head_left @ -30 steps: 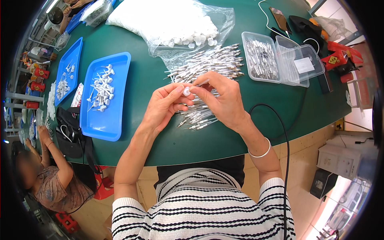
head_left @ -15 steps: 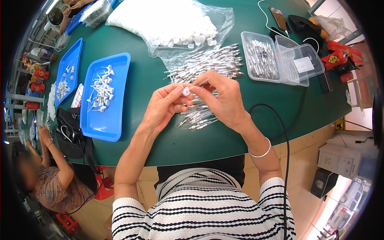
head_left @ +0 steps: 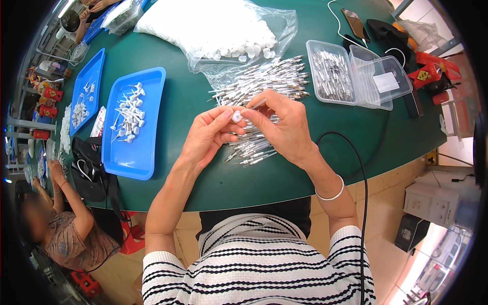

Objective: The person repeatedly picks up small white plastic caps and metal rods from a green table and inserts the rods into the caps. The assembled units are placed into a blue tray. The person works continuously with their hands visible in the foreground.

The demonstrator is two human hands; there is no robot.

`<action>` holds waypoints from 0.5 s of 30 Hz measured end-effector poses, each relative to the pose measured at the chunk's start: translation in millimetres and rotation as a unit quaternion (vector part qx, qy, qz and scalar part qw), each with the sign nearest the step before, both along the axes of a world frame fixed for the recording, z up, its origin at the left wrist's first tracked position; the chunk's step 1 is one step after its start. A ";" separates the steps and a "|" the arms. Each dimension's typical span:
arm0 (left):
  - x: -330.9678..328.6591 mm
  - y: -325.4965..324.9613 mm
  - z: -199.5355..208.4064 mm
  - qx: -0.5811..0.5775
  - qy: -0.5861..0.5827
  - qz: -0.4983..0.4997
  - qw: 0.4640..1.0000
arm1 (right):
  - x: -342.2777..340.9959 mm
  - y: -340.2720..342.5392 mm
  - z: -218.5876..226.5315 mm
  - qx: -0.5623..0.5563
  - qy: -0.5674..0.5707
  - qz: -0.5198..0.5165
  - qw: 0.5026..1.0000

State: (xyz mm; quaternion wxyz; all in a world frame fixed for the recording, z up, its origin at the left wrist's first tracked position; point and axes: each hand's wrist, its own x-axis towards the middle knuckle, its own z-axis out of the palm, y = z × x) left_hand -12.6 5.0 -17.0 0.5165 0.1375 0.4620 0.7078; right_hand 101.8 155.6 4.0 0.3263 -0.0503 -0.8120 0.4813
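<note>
Between the fingertips of my left hand [head_left: 211,133] is a small round white plastic cap [head_left: 236,117], its face turned up. My right hand [head_left: 282,122] pinches a thin pale tube-like stick [head_left: 259,103] and its fingertips meet the cap's edge. Beneath and beyond both hands spreads a loose heap of thin white sticks with metal ends [head_left: 267,81]. Behind that heap lies a clear plastic bag [head_left: 203,25] full of white caps, some spilling at its mouth. Left of my hands, a blue tray [head_left: 133,158] holds several sticks with white caps on them.
A clear box [head_left: 333,73] of metal-ended sticks stands right, beside its open lid [head_left: 399,76]. A phone [head_left: 356,24] with a cable lies far right. A second blue tray [head_left: 96,91] and a black bag [head_left: 89,175] are at left. A co-worker [head_left: 71,229] sits there. A black cable [head_left: 365,188] runs past my right arm.
</note>
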 end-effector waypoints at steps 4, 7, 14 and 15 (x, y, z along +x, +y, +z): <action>-0.7 -0.3 -1.0 0.007 0.000 -0.004 1.000 | -0.7 -1.0 -1.8 -0.013 0.005 0.001 1.000; -0.9 -0.2 -2.1 0.005 0.003 0.000 1.000 | 0.0 -2.1 -0.9 -0.029 0.004 -0.001 1.000; -0.3 -0.1 -1.4 0.007 0.005 0.000 1.000 | -0.1 -1.0 -3.3 -0.040 -0.004 0.005 0.999; -0.4 -0.1 -1.6 0.007 0.006 0.000 1.000 | -0.1 -1.0 -3.2 -0.038 -0.003 0.005 0.999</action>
